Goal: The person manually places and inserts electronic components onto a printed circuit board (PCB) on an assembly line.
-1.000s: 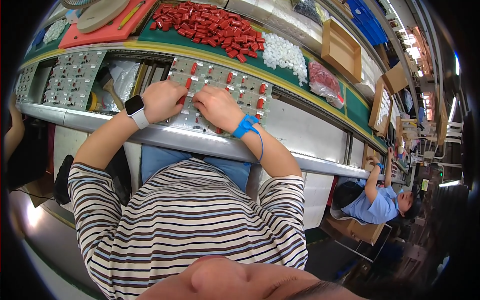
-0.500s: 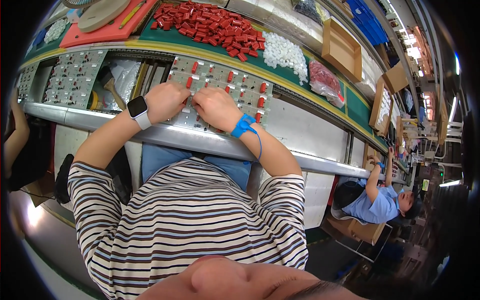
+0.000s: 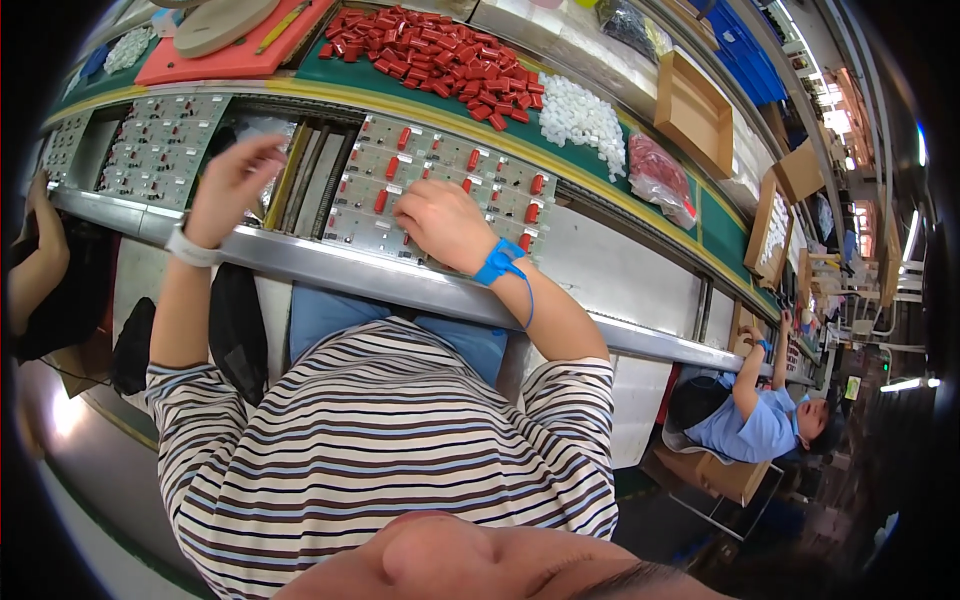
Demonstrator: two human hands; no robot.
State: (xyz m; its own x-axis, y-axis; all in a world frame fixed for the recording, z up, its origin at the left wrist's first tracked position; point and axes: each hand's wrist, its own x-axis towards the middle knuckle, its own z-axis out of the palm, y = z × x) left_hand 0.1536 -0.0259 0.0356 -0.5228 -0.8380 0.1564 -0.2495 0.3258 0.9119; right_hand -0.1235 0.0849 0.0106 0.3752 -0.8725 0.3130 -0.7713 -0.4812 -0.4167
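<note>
My right hand (image 3: 447, 222) rests over a circuit board (image 3: 350, 222) dotted with upright red components (image 3: 392, 168). Its fingers are curled down at the board's middle, and whatever they pinch is hidden beneath them. My left hand (image 3: 232, 188) is raised to the left of that board, above the gap beside it. Its fingers are slightly blurred, with thumb and fingertips apart and nothing visible between them. A pale watch band is on the left wrist; a blue strap (image 3: 497, 262) with a cord circles the right one.
Beyond the rail lie a heap of red components (image 3: 440, 55), a pile of white pieces (image 3: 580, 120) and a bag of red parts (image 3: 660, 180). Other boards (image 3: 160, 150) sit at left. A cardboard tray (image 3: 695, 112) stands farther back. A co-worker (image 3: 745, 410) sits at right.
My left hand has left the board and swung up and to the left, its fingers opening. My right hand stays at the board with its fingers still curled.
</note>
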